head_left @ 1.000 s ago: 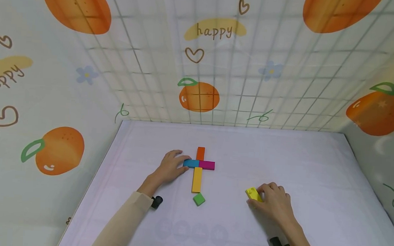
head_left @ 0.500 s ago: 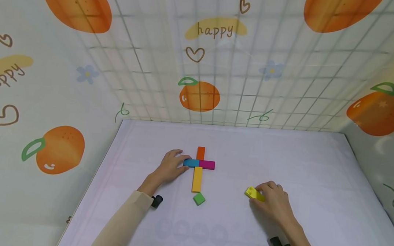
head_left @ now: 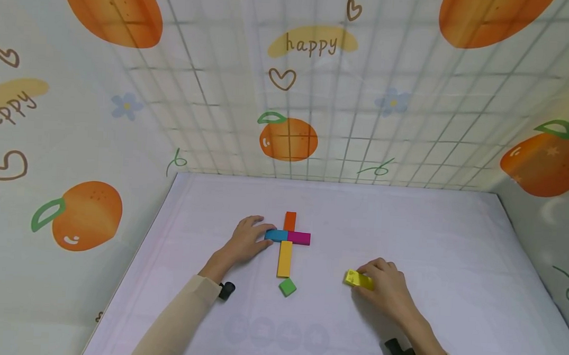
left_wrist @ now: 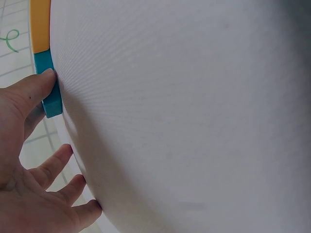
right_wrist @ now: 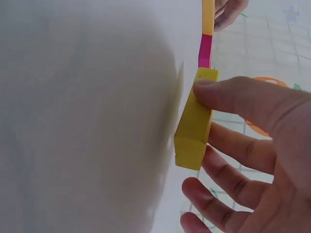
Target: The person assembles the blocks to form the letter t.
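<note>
My right hand (head_left: 388, 289) pinches a bright yellow block (head_left: 358, 279) between thumb and fingers, right of the other blocks. In the right wrist view the yellow block (right_wrist: 195, 119) casts a shadow on the white surface beside it. With thumb and index finger my left hand (head_left: 247, 240) grips the outer end of a blue block (head_left: 277, 235), its other fingers spread on the table. A magenta block (head_left: 299, 238) meets the blue one end to end. Above their joint stands an orange block (head_left: 289, 220); below it lies a longer amber block (head_left: 284, 259).
A green square block (head_left: 287, 287) lies turned like a diamond at the amber block's lower end. The white tabletop (head_left: 435, 226) is bounded by printed cloth walls (head_left: 335, 111) at the back and sides. Black wrist cameras sit below both hands.
My right hand has carried the yellow block a little to the left, turning it more level. My left hand and the other blocks have stayed in place.
</note>
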{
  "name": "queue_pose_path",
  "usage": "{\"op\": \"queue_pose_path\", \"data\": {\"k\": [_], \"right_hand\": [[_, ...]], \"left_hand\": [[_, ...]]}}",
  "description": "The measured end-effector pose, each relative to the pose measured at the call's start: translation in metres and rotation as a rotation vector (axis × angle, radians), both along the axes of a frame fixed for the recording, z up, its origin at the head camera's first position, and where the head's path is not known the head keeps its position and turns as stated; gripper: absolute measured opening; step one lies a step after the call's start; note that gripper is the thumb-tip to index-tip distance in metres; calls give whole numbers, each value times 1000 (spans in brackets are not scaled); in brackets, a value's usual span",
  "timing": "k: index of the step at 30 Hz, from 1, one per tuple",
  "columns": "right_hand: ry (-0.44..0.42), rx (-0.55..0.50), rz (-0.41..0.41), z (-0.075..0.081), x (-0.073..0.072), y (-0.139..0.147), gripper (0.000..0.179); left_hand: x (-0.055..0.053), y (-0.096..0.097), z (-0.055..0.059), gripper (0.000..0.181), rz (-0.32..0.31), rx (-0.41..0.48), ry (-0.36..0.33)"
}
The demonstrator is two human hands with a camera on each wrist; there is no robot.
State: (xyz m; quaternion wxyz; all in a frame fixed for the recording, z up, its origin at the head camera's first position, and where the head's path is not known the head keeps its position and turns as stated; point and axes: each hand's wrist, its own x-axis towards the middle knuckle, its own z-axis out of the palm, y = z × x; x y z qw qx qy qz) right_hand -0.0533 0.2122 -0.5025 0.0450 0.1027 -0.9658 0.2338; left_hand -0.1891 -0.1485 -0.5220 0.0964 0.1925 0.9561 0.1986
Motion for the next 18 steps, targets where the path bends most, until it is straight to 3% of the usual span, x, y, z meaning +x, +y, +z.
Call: {"op": "queue_pose_path", "data": {"k": [18], "right_hand": [[-22,18,80,-3,-2,-26,31]], "left_hand": [[1,0,1,42,9,10,-6]]}}
